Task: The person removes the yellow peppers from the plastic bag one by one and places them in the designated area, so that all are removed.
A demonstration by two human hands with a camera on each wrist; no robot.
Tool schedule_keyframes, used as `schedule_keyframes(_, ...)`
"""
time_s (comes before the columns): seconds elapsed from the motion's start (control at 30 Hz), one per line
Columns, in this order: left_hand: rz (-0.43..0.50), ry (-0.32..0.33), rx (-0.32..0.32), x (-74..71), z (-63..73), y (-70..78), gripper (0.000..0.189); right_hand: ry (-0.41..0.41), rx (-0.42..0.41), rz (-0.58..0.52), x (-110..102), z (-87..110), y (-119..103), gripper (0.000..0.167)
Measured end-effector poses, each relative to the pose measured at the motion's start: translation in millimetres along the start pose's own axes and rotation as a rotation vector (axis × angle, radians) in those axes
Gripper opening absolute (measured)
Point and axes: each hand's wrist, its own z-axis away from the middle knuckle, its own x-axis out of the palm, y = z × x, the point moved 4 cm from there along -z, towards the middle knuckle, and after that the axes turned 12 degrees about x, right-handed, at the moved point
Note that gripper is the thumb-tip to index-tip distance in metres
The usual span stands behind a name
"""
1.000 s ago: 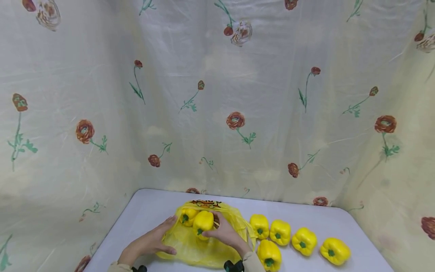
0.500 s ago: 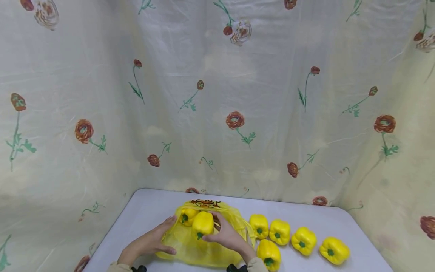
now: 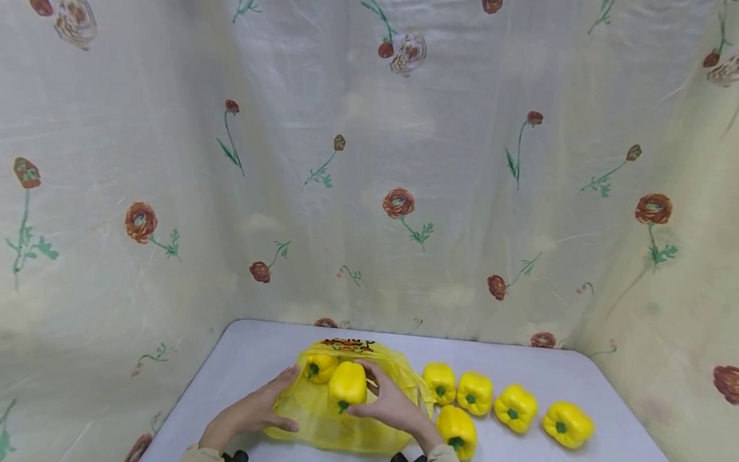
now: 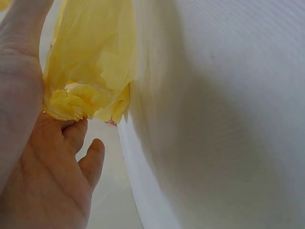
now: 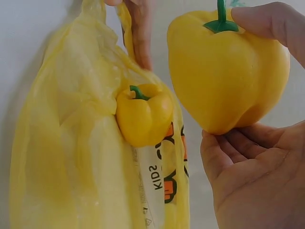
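Note:
My right hand (image 3: 385,399) grips a yellow bell pepper (image 5: 228,71) between thumb and fingertips, the thumb beside its green stem. In the head view this pepper overlaps the translucent yellow plastic bag (image 3: 323,430), which lies spread on the table. A second yellow bell pepper (image 5: 144,117) sits at the bag, just left of the held one in the head view. At the bag's left edge is my left hand (image 3: 262,404), fingers extended and thumb apart. In the left wrist view the bag's crumpled edge (image 4: 90,98) covers some of that hand's fingertips.
Several more yellow bell peppers stand right of the bag: a row running to a far-right pepper (image 3: 568,425), and one nearer pepper (image 3: 456,431) beside my right forearm. The white table (image 3: 271,333) is enclosed by a flower-printed curtain (image 3: 450,256).
My right hand has drawn the held pepper slightly toward me and to the right, away from the pepper at the bag. The left hand stays at the bag's edge.

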Motion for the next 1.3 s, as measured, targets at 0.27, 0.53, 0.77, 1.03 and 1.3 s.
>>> schedule_keyframes(0.27,-0.001,0.001,-0.025,-0.3,-1.6,2.1,0.120,0.017,0.002,0.008,-6,5.3,-1,0.084)
schedule_keyframes(0.53,-0.002,-0.001,-0.015,-0.1,-2.8,2.5,0.118,0.063,0.019,0.023,-18,13.2,-7,0.088)
schedule_keyframes(0.77,-0.001,-0.007,0.009,1.2,-3.9,0.9,0.117,0.099,-0.003,0.032,-33,26.0,-12,0.086)
schedule_keyframes(1.03,-0.007,-0.008,0.012,3.9,-4.9,-0.5,0.116,0.184,0.012,0.035,-68,54.1,-15,0.084)
schedule_keyframes(1.3,-0.002,-0.004,0.006,2.1,-1.5,-0.7,0.115,0.278,0.076,0.025,-111,79.9,2,0.087)
